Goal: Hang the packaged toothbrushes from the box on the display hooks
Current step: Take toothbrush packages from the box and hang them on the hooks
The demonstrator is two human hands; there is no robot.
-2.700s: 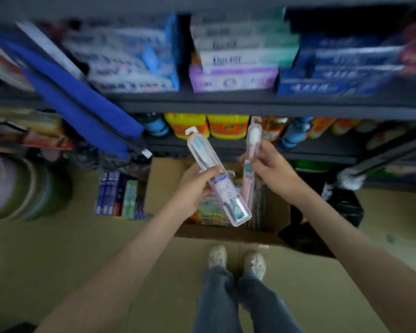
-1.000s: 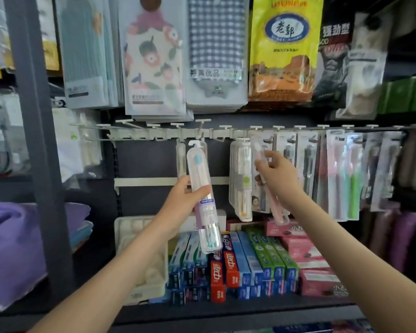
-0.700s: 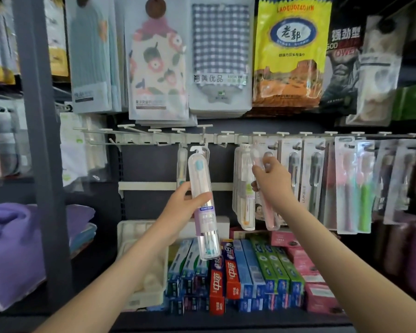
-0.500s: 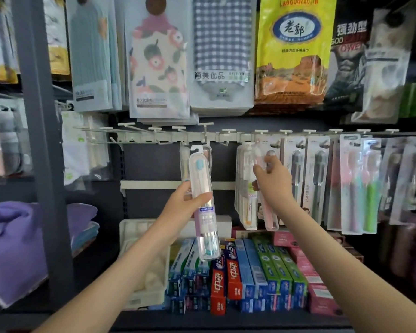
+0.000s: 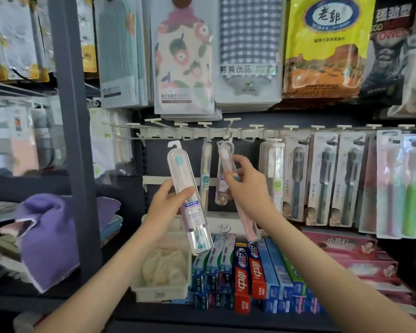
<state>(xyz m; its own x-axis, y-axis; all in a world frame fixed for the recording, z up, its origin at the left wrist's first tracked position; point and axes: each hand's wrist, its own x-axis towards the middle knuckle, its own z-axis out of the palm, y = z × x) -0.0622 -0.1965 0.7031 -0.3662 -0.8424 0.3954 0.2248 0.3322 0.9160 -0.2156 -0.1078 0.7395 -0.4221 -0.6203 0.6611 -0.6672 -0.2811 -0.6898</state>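
My left hand [image 5: 167, 204] grips a clear-cased toothbrush with a purple label [image 5: 189, 200], held upright and slightly tilted below the white hook rail [image 5: 226, 133]. My right hand [image 5: 246, 191] holds a pink packaged toothbrush [image 5: 246, 222]; its top is up at a hook [image 5: 227, 139] near the rail's middle. Two single packs hang there, one yellowish [image 5: 205, 174]. Several toothbrush packs [image 5: 322, 179] hang on the hooks to the right. The box is out of view.
Bagged towels and cloths [image 5: 185, 56] hang above the rail. Toothpaste boxes [image 5: 257, 272] stand on the shelf below, beside a white tray [image 5: 159, 292]. A grey upright post [image 5: 75, 140] stands at the left, with purple towels [image 5: 48, 231] beyond it. Bare hooks stick out at the rail's left end.
My right hand has moved left with the pink pack, from the packs further right to the hook near the rail's middle. My left hand has drifted slightly left with its pack.
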